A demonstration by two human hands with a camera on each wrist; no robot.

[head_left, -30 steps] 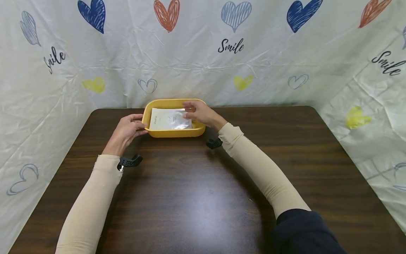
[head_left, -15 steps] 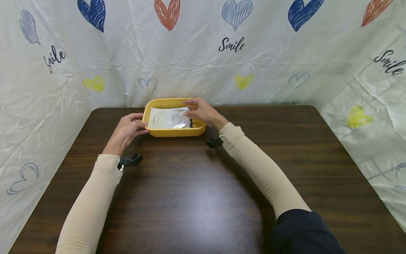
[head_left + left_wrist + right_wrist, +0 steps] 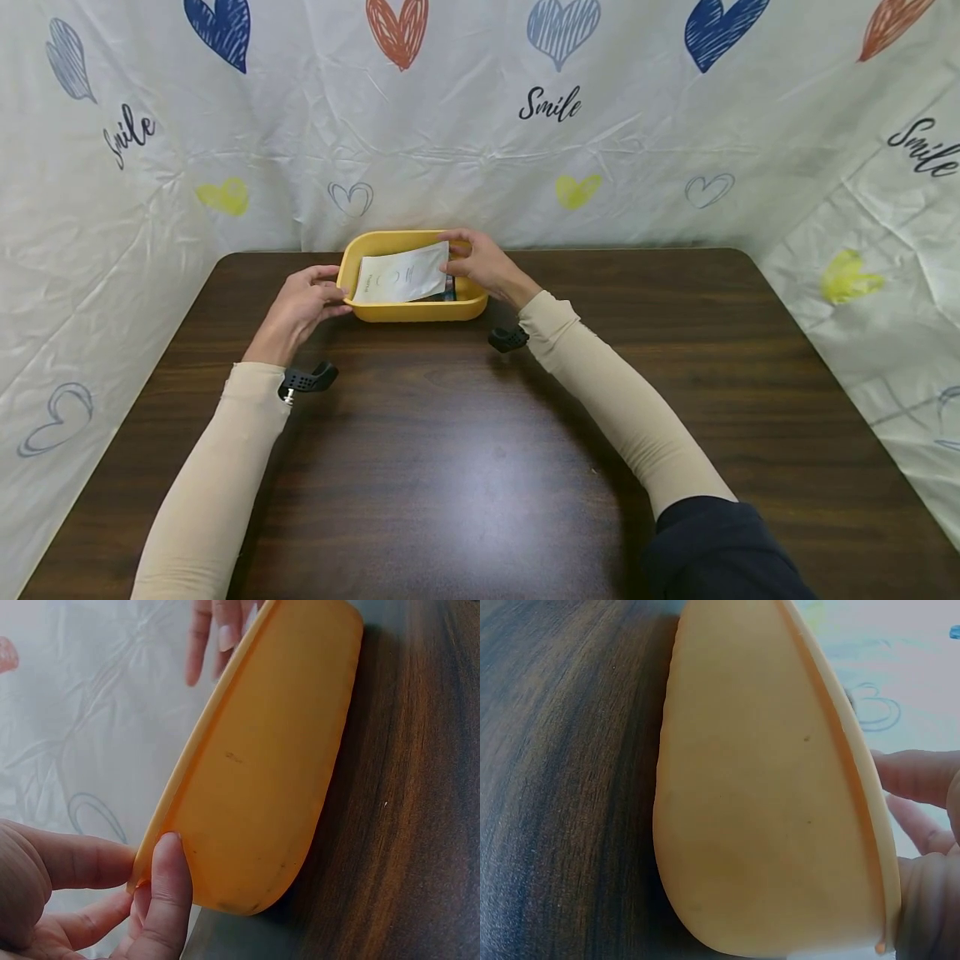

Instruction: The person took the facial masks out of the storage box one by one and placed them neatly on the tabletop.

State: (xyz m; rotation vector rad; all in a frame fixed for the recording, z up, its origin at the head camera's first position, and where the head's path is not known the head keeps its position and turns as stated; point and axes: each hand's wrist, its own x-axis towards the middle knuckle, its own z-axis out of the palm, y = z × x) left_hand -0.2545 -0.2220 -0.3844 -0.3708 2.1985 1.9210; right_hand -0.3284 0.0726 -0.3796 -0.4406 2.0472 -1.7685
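A yellow plastic basin (image 3: 416,313) with rounded corners sits at the far edge of the table. My left hand (image 3: 298,304) pinches its left rim, thumb on the outer wall, as the left wrist view confirms. Inside lies a flat white sachet (image 3: 400,277) with faint print. My right hand (image 3: 483,265) reaches over the right rim and holds the sachet's right edge, which is raised and tilted. Under that edge, part of a dark bluish item (image 3: 450,290) shows. In the right wrist view the basin's wall (image 3: 757,795) hides the sachet, and only some fingers (image 3: 919,776) are visible.
The dark wood-grain table (image 3: 480,433) stretches in front of the basin and to both sides. Directly behind the basin hangs a white cloth (image 3: 450,183) printed with hearts and "Smile". A black wrist strap (image 3: 309,379) sticks out from the left sleeve.
The sachet's right edge has risen in the right hand's fingers, tilting it and uncovering a dark bluish item beneath. The left hand and basin stay in place.
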